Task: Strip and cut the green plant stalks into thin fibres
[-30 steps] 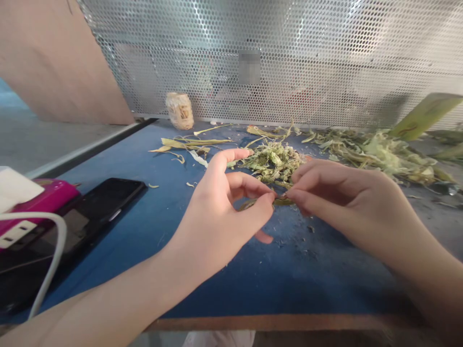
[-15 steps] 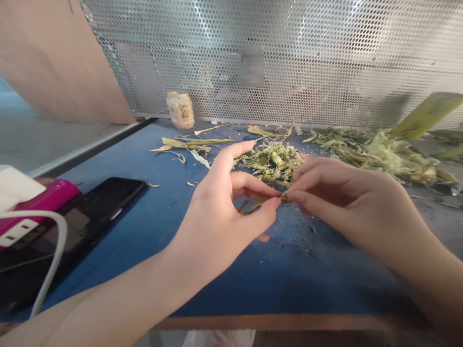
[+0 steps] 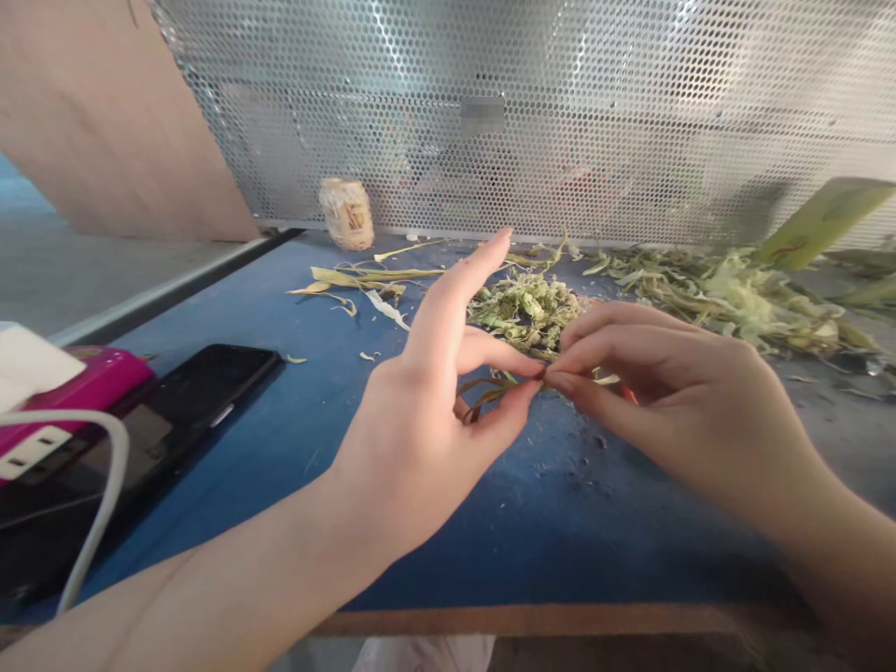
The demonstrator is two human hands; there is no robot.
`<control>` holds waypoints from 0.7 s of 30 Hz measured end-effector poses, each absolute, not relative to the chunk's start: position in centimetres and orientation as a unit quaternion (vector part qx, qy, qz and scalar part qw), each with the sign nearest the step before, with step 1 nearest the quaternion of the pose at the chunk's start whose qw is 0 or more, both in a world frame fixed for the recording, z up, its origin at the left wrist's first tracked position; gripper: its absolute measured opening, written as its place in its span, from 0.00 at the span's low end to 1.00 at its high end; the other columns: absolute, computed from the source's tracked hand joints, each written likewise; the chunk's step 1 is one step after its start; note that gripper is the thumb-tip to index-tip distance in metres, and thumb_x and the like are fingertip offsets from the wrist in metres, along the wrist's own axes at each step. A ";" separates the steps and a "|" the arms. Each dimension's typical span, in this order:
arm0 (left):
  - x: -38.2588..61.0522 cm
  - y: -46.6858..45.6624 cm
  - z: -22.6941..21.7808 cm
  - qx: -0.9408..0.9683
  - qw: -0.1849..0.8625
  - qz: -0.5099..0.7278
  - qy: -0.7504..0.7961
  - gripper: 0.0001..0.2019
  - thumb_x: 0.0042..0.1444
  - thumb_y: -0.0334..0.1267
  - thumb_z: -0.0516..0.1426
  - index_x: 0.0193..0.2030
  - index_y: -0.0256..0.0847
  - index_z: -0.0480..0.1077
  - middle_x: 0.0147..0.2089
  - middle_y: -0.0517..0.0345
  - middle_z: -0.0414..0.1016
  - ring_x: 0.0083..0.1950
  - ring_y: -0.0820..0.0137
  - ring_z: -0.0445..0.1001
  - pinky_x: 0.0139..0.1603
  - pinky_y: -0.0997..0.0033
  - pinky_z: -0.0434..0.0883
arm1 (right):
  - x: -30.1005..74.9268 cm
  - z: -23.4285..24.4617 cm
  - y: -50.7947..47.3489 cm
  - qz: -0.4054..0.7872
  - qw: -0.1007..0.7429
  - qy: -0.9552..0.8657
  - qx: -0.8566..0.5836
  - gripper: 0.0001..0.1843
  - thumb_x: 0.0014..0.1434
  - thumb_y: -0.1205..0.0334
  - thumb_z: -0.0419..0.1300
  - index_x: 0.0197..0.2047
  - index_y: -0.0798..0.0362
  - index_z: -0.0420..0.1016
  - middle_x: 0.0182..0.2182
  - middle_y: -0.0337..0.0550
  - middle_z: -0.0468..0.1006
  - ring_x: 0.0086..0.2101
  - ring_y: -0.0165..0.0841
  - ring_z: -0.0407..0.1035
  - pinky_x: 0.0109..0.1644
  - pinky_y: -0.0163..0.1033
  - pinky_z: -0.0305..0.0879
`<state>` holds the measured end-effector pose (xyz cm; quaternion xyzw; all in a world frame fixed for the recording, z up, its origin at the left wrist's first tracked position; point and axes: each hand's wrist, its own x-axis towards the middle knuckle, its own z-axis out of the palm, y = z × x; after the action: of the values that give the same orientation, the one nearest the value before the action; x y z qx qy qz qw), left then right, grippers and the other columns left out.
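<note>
My left hand [image 3: 420, 429] pinches a thin brown-green dried leaf [image 3: 482, 397] between thumb and a finger, with its index finger raised. My right hand [image 3: 690, 401] pinches what looks like the same leaf, its fingertips meeting the left ones. Most of the leaf is hidden by the fingers; some narrow strands show inside the curve of my left hand. Just beyond the hands lies a small pile of curled green dried leaf pieces [image 3: 525, 306]. Dark crumbs are scattered on the blue tabletop [image 3: 448, 560] below them.
A larger heap of dried leaves [image 3: 752, 303] lies at the right. Long yellowish strips [image 3: 371, 276] and a straw-coloured wrapped jar [image 3: 348, 215] are at the back, before a perforated metal panel [image 3: 595, 103]. A black phone [image 3: 231, 373], magenta power strip [image 3: 116, 375] and white cable [image 3: 116, 467] occupy the left.
My left index finger has lifted upward. Both hands keep their pinch at nearly the same spot, and more of the leaf strands show inside my left hand.
</note>
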<state>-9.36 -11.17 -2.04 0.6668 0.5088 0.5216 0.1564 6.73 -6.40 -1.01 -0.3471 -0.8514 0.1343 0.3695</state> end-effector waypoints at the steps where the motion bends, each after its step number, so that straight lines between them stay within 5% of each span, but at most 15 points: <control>1: -9.4 -11.2 -2.0 0.669 0.155 0.521 0.506 0.34 0.47 0.31 0.56 0.59 0.54 0.49 0.35 0.64 0.74 0.41 0.68 0.73 0.25 0.79 0.69 | 6.7 -1.0 -6.4 0.136 0.368 -0.852 -0.348 0.05 0.50 0.62 0.57 0.25 0.50 0.72 0.30 0.40 0.73 0.30 0.31 0.67 0.29 0.35 0.66; 10: -9.5 -11.3 -1.9 0.663 0.178 0.525 0.504 0.24 0.46 0.29 0.55 0.51 0.51 0.62 0.33 0.65 0.74 0.39 0.68 0.74 0.27 0.79 0.70 | 6.6 -0.8 -6.4 0.169 0.356 -0.851 -0.348 0.05 0.50 0.63 0.57 0.25 0.51 0.72 0.29 0.40 0.72 0.29 0.29 0.67 0.30 0.34 0.66; 21: -10.1 -11.1 -1.8 0.673 0.152 0.510 0.514 0.25 0.47 0.33 0.55 0.54 0.53 0.58 0.36 0.63 0.74 0.40 0.66 0.74 0.26 0.77 0.71 | 6.6 -0.9 -6.1 0.203 0.361 -0.845 -0.337 0.05 0.50 0.63 0.57 0.25 0.51 0.72 0.29 0.40 0.72 0.30 0.29 0.67 0.33 0.34 0.66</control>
<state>-10.12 -11.11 -1.85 0.6726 0.5138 0.5103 0.1521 6.64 -6.14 -0.93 -0.3373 -0.8454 0.2029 0.3611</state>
